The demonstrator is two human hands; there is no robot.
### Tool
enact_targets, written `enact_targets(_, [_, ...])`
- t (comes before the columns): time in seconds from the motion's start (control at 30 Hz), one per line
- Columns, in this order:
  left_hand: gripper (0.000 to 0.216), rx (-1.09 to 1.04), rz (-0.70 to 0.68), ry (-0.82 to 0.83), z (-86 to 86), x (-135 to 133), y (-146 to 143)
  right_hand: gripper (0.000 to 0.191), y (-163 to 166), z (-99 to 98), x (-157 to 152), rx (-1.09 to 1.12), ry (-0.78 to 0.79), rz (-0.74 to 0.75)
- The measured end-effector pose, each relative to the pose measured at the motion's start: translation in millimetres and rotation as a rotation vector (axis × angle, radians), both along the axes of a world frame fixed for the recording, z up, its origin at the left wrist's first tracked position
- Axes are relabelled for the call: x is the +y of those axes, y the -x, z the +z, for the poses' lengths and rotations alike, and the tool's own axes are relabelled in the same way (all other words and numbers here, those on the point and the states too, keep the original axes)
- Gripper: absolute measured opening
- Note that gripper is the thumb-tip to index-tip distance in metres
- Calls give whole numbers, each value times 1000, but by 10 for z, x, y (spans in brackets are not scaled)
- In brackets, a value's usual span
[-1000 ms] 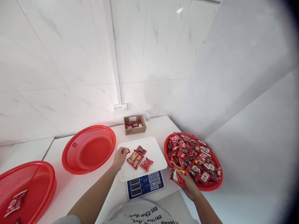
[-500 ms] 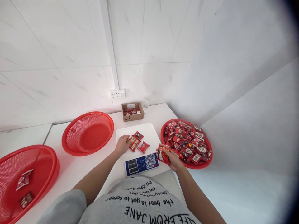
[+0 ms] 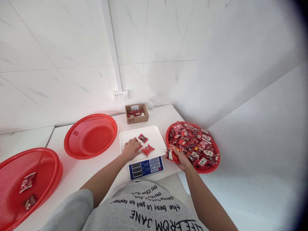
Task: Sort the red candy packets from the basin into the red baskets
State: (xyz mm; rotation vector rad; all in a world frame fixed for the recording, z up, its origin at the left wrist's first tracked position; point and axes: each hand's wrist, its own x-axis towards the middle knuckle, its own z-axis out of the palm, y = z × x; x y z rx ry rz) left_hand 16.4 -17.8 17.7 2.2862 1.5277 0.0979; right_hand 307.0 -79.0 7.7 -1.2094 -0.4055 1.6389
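Observation:
My left hand (image 3: 131, 150) is over the white pan (image 3: 154, 134) of a digital scale, its fingers curled onto a red snack packet (image 3: 139, 148) that they mostly cover. Two more small red packets lie on the pan, one dark-printed packet (image 3: 143, 138) and one brighter packet (image 3: 147, 149). In my right hand (image 3: 181, 160) is a red-and-white snack packet (image 3: 172, 155), gripped between the scale and a heaped basket. The scale's blue keypad panel (image 3: 146, 167) faces me.
A red basket (image 3: 218, 160) heaped with packets stands at the right. To the left are a red basket (image 3: 96, 136) and a nearer red basket (image 3: 51, 179) holding two packets. A cardboard box (image 3: 138, 119) with packets stands behind the scale, beside a clear plastic item (image 3: 150, 104).
My left hand has moved right, over the packet it was beside, and now hides most of it. My right hand has shifted slightly right, still holding its packet.

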Motion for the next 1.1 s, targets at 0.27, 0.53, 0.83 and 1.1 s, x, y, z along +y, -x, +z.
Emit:
enact_targets(0.27, [24, -222, 209, -145, 35, 101, 204, 38, -69, -39, -11, 61, -21, 30])
enact_targets(0.53, [32, -105, 727, -256, 354, 343, 1187, 37, -94, -84, -13, 96, -37, 23])
enact_targets(0.83, [61, -64, 55, -166, 42, 178, 145, 38, -81, -62, -12, 123, -47, -3])
enact_targets(1.1, [85, 37, -86, 74, -91, 223, -533, 43, -49, -36, 6, 116, -1, -25])
